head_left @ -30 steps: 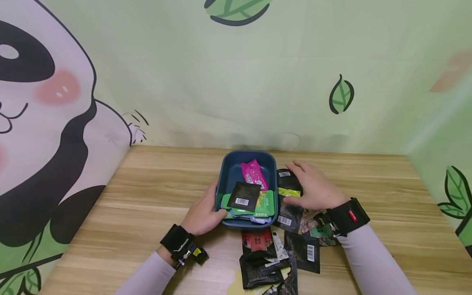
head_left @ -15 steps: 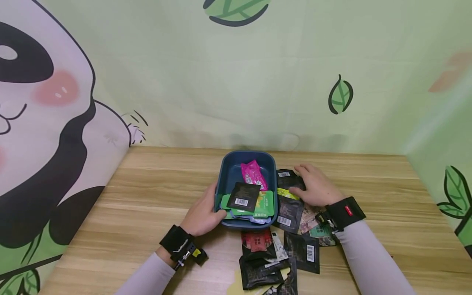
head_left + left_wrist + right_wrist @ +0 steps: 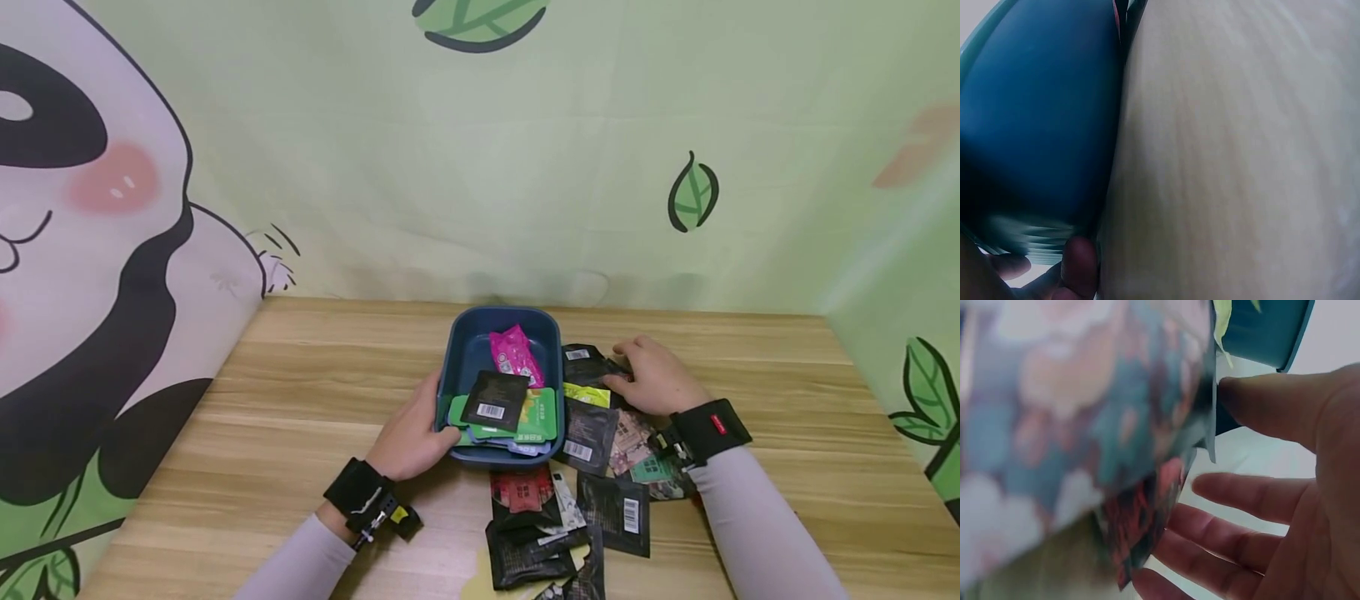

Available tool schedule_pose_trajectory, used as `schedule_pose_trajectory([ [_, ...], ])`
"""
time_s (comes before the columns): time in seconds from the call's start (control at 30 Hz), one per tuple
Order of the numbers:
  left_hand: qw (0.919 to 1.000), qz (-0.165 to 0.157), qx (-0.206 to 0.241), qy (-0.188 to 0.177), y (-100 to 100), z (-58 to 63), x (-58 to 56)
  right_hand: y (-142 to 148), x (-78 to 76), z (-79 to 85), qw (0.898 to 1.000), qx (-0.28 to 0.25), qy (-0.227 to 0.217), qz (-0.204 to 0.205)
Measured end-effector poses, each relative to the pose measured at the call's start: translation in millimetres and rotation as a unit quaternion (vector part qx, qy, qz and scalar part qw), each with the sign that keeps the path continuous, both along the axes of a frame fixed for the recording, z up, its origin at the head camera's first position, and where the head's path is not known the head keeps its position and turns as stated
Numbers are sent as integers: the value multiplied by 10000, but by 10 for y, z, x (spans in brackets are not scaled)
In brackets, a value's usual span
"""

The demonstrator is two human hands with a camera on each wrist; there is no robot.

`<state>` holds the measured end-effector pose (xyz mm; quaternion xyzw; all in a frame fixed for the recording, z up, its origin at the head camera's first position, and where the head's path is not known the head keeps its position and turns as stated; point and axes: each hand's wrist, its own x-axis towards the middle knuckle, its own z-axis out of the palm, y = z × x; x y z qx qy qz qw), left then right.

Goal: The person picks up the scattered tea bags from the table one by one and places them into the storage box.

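Grip of the left hand (image 3: 405,435) is clamped on the near left wall of the blue bin (image 3: 470,350), thumb over the rim; that of the right hand (image 3: 660,379) stands apart about the edge of a black sachet (image 3: 581,360) right of the bin, contact unclear; a pink sachet (image 3: 516,354) and green packets (image 3: 542,417) lie inside, more sachets (image 3: 611,510) on the bench (image 3: 337,350)
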<state>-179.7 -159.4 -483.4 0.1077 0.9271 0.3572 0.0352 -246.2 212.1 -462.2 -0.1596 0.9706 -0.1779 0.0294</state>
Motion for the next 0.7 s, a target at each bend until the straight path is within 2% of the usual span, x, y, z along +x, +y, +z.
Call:
schedule_pose_trajectory([
  [0.33, 10000, 11, -52, 32, 0, -13, -7, 22, 18, 124, 9996, -167, -247, 9],
  [0.5, 10000, 15, -40, 11, 1, -5, -5, 27, 50, 190, 9979, -123, -633, 75],
  [0.7, 10000, 33, -30, -35, 6, 8, 3, 18, 56, 192, 9937, -230, -1092, 63],
])
